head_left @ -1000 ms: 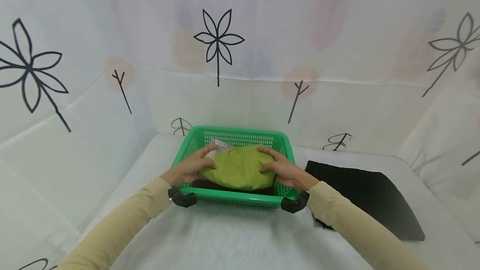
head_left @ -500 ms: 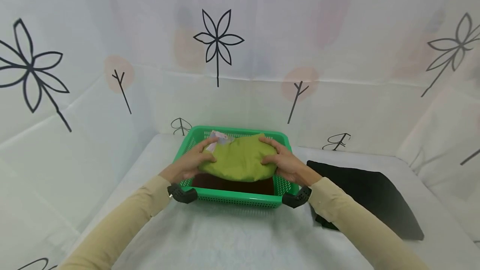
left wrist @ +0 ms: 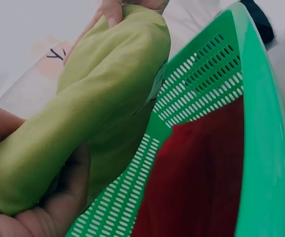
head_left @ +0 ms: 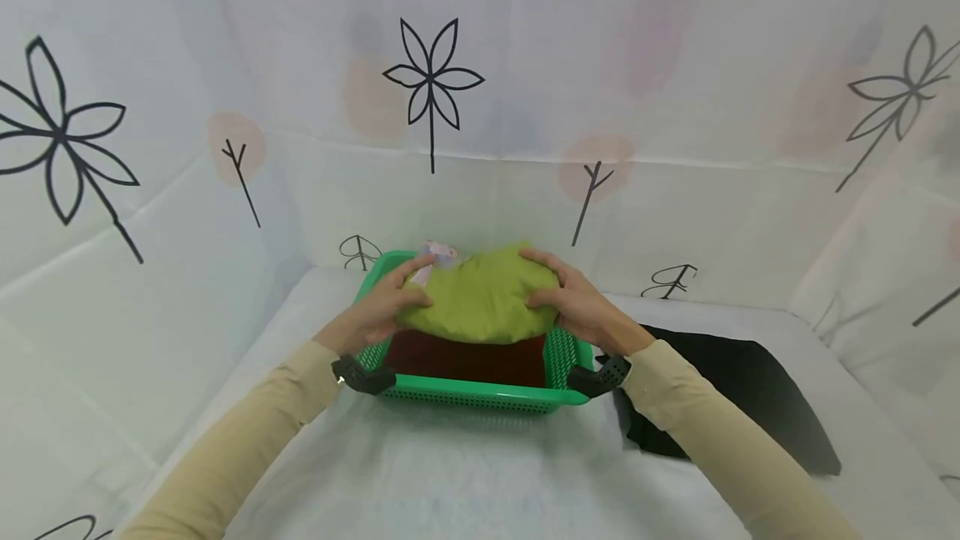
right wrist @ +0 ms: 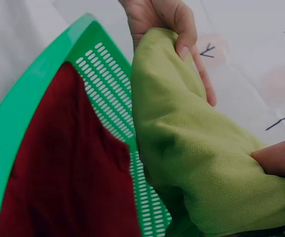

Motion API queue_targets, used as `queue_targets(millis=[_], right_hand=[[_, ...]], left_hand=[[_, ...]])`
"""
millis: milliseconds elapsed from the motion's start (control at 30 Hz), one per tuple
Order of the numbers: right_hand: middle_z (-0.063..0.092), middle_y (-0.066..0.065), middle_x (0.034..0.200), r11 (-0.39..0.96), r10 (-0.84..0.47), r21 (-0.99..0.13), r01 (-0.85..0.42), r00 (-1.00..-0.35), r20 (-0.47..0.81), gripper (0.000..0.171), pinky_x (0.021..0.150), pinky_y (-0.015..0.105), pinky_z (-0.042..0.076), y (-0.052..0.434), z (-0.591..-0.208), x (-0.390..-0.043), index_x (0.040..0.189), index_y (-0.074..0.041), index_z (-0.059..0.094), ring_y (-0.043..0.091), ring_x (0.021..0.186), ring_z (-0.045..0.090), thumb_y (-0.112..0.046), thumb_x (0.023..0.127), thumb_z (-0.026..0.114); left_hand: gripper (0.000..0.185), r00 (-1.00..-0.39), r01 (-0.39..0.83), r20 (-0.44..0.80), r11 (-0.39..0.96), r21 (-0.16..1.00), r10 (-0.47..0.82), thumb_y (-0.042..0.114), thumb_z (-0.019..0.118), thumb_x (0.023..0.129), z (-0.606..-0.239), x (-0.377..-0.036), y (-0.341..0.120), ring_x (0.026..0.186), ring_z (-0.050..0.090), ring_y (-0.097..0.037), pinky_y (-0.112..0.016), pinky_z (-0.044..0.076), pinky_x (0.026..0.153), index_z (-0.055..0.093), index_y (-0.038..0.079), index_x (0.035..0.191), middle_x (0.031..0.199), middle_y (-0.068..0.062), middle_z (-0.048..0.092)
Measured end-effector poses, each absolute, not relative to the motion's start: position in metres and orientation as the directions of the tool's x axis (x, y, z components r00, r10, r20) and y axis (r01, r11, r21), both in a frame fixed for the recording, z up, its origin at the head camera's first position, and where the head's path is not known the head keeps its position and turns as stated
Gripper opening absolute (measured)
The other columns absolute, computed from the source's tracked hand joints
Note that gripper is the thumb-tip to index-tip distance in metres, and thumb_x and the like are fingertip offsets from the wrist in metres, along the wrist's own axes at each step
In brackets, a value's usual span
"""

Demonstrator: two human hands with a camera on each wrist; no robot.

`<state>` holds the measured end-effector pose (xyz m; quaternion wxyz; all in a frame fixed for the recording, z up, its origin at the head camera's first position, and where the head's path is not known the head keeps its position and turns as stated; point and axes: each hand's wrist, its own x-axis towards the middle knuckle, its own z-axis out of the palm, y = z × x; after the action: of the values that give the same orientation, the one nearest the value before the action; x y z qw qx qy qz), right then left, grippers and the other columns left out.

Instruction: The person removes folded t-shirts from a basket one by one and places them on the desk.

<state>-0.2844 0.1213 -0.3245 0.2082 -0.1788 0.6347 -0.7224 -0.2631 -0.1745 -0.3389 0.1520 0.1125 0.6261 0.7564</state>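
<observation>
We've got the folded green garment [head_left: 480,300] held up over the far half of the green plastic basket [head_left: 480,395], clear of what's in there. Our left hand [head_left: 382,311] grips its left end, thumb on top and fingers curled underneath; our right hand [head_left: 573,305] does the same on the right end. A bit of pale label [head_left: 438,255] pokes out at the garment's far left corner. Down in the basket there's a dark red cloth [head_left: 468,359] lying flat on the bottom. Off to the right, a black cloth [head_left: 731,394] sits on the white table cover [head_left: 450,482], just beside the basket.
</observation>
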Motion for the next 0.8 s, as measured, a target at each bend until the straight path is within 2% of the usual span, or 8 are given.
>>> queue_targets(millis=[167,333,567,800], right_hand=[[0.022,0.015,0.147,-0.088,-0.514,-0.995,0.037,-0.858,0.013,0.080,0.081,0.042,0.051,0.126,-0.317,-0.283,0.154,-0.020,0.026,0.031,0.119,0.037,0.015,0.087,0.054],[0.018,0.014,0.150,-0.070,-0.516,-0.998,0.003,-0.856,0.033,0.080,0.084,0.043,0.050,0.133,-0.309,-0.281,0.155,-0.019,0.023,0.033,0.123,0.035,0.014,0.088,0.054],[0.021,0.014,0.149,-0.040,-0.509,-0.998,-0.040,-0.859,0.055,0.079,0.083,0.041,0.051,0.142,-0.296,-0.279,0.155,-0.019,0.023,0.032,0.122,0.038,0.012,0.089,0.054],[0.022,0.016,0.145,-0.037,-0.501,-0.997,-0.068,-0.862,0.078,0.079,0.083,0.037,0.051,0.156,-0.285,-0.274,0.155,-0.019,0.021,0.029,0.116,0.041,0.012,0.090,0.053]], left_hand=[[0.079,-0.927,-0.074,0.004,-0.194,0.978,0.376,-0.012,0.049,0.088,-0.331,-0.263,-0.171,0.084,0.057,-0.017,-0.030,0.053,0.065,0.020,0.017,0.156,0.116,-0.015,0.043],[0.078,-0.926,-0.060,0.016,-0.187,0.981,0.377,-0.010,0.050,0.089,-0.324,-0.265,-0.167,0.087,0.058,-0.018,-0.029,0.053,0.067,0.023,0.019,0.155,0.121,-0.017,0.042],[0.078,-0.931,-0.038,0.029,-0.178,0.983,0.363,-0.008,0.054,0.088,-0.315,-0.266,-0.159,0.086,0.056,-0.019,-0.029,0.051,0.067,0.026,0.023,0.154,0.123,-0.018,0.042],[0.078,-0.912,-0.034,0.065,-0.232,0.972,0.406,-0.011,0.051,0.090,-0.309,-0.268,-0.149,0.087,0.057,-0.018,-0.029,0.051,0.068,0.024,0.023,0.155,0.124,-0.015,0.043]])
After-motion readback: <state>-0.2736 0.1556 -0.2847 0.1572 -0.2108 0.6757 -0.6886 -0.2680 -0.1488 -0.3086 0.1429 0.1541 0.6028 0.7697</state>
